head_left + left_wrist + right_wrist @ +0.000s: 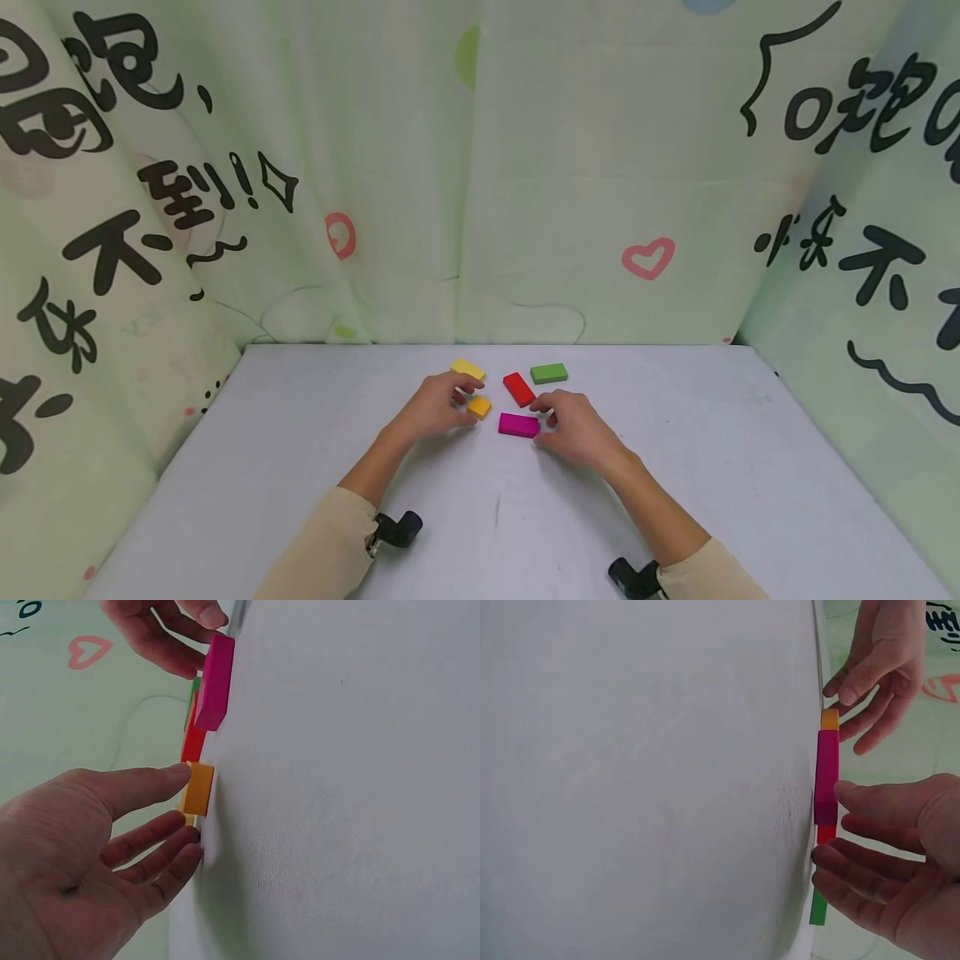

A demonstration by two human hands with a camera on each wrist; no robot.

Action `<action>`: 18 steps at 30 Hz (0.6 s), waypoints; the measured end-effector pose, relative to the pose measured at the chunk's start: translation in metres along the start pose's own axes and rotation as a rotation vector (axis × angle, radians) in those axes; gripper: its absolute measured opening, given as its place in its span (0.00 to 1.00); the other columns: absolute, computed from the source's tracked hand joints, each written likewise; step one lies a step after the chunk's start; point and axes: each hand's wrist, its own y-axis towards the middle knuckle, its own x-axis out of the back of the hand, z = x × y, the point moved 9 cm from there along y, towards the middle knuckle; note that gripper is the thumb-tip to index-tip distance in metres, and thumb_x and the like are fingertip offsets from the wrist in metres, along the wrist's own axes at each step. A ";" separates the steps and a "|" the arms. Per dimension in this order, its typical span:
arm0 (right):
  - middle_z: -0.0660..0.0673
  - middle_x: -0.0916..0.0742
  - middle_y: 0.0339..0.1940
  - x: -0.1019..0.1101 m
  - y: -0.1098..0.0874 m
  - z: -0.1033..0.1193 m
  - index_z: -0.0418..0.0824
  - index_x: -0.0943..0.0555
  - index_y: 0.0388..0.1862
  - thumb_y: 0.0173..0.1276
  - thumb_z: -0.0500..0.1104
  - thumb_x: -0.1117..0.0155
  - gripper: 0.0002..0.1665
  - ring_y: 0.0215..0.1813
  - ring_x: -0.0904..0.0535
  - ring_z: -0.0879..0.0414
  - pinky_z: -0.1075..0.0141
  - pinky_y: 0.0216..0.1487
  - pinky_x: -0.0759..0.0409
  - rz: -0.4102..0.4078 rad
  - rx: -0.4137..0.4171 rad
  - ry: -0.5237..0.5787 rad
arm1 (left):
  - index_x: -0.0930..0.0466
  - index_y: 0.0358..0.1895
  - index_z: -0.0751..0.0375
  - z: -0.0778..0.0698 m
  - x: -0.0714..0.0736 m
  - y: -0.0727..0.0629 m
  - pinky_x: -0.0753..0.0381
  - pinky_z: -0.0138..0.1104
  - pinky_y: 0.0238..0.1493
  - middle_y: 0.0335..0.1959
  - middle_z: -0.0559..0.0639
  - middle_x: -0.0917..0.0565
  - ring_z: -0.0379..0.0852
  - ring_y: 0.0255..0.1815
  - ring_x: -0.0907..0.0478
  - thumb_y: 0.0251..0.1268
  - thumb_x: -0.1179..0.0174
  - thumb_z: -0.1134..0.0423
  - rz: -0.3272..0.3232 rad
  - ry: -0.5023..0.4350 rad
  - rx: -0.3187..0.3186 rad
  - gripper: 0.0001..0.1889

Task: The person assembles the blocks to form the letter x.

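Observation:
My left hand (441, 406) is around the left side of an orange block (479, 407), its fingers spread and loosely bent. In the left wrist view the thumb tip overlaps the block's edge; whether it touches I cannot tell. Behind that hand lies a yellow block (468, 369), partly hidden. My right hand (576, 427) is at the right end of a magenta block (518, 425), thumb close to it in the right wrist view and fingers loosely bent. Just beyond those fingertips lies a red block (518, 389), set at a slant. Neither hand grips a block.
A green block (549, 373) lies behind the red one, towards the far edge of the white table (637, 533). Patterned curtains (555, 167) hang behind the table and on both sides. A black wrist camera (399, 528) sticks out from the left sleeve, another from the right.

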 end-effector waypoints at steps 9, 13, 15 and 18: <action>0.47 0.13 0.52 -0.001 0.000 -0.002 0.41 0.15 0.59 0.61 0.37 0.20 0.26 0.47 0.18 0.54 0.61 0.47 0.13 0.002 -0.012 0.003 | 0.15 0.61 0.54 -0.002 -0.006 0.006 0.13 0.39 0.52 0.53 0.52 0.15 0.49 0.52 0.19 0.61 0.25 0.65 0.011 0.016 0.034 0.23; 0.46 0.13 0.52 -0.001 0.000 -0.002 0.41 0.15 0.59 0.60 0.38 0.20 0.26 0.47 0.18 0.54 0.61 0.47 0.13 0.004 -0.018 0.003 | 0.15 0.58 0.55 -0.003 -0.007 0.007 0.13 0.38 0.51 0.51 0.52 0.15 0.49 0.51 0.19 0.60 0.24 0.65 0.012 0.026 0.049 0.22; 0.46 0.13 0.52 -0.001 0.001 -0.002 0.41 0.15 0.59 0.60 0.38 0.20 0.27 0.47 0.18 0.54 0.61 0.47 0.13 0.004 -0.021 0.004 | 0.14 0.57 0.55 -0.004 -0.008 0.008 0.13 0.38 0.50 0.50 0.51 0.15 0.48 0.50 0.20 0.60 0.24 0.66 0.010 0.031 0.052 0.21; 0.46 0.13 0.52 0.000 0.000 -0.003 0.41 0.15 0.59 0.60 0.38 0.20 0.26 0.47 0.18 0.54 0.61 0.47 0.13 0.002 -0.023 0.004 | 0.14 0.56 0.56 -0.005 -0.008 0.009 0.14 0.37 0.50 0.49 0.51 0.15 0.47 0.49 0.21 0.60 0.24 0.66 0.008 0.029 0.048 0.20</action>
